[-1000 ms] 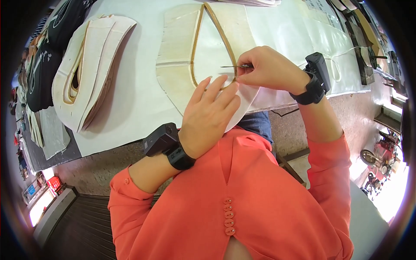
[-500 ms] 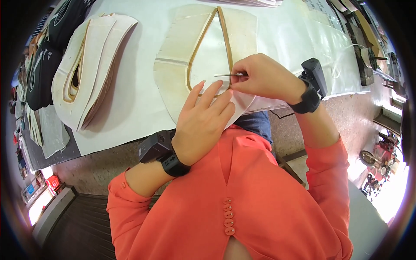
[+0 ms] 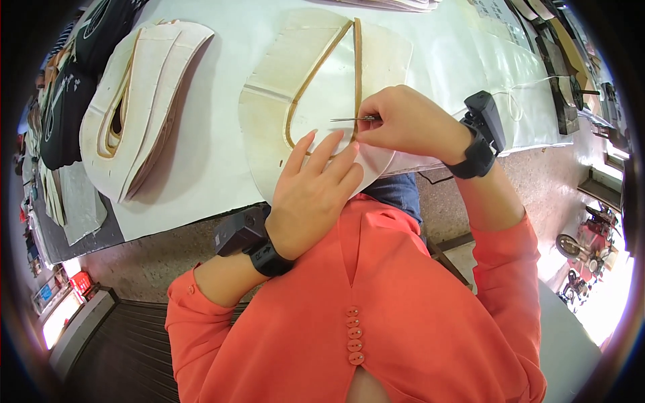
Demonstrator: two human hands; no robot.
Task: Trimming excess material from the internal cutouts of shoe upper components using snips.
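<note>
A cream U-shaped flat piece (image 3: 265, 117), its inner edge bordered in brown, lies on the white-covered table in front of me. My left hand (image 3: 310, 191) rests on its near curved end, palm down, with the fingers spread. Closed beside the inner edge is my right hand (image 3: 406, 124), gripping a thin pointed metal tool (image 3: 346, 119). The tool's tip points left across the opening, and its handle is hidden in my fingers. My right thumb and fingertips are close to the brown border; whether they pinch it I cannot tell.
A stack of similar cream pieces (image 3: 161, 87) lies to the left, beside black fabric items (image 3: 67, 121). More pale pieces (image 3: 396, 3) lie at the far edge. On the right are a looped white cord (image 3: 514, 94) and a dark metal fixture (image 3: 564, 101). The table's front edge (image 3: 181, 225) runs near my left wrist.
The cream piece has turned slightly clockwise, its far end shifting right. My left fingers have slid down a little with it. My right hand keeps the tool in nearly the same place.
</note>
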